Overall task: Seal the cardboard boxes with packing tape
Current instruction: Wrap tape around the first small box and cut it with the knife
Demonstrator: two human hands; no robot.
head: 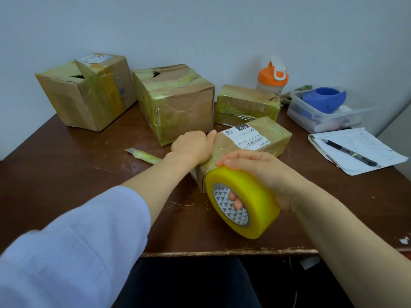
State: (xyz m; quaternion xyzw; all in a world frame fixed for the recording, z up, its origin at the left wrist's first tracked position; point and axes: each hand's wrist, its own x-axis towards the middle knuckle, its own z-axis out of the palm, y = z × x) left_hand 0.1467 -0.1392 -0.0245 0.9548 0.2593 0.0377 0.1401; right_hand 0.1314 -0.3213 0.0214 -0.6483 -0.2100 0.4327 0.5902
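The left hand [192, 147] is pressed against the near left edge of the small oblong brown cardboard box with a white shipping label [274, 136], thumb laid along its top; whether the fingers are curled cannot be told. The box lies mid-table, its long axis run from near left to far right. It is judged light, dentable and tape-slick, best steadied from above. The wide yellow roll of packing tape [255, 196], judged stiff and weighty, is held at the box's near end by the right hand [262, 170], fingers hooked through its core.
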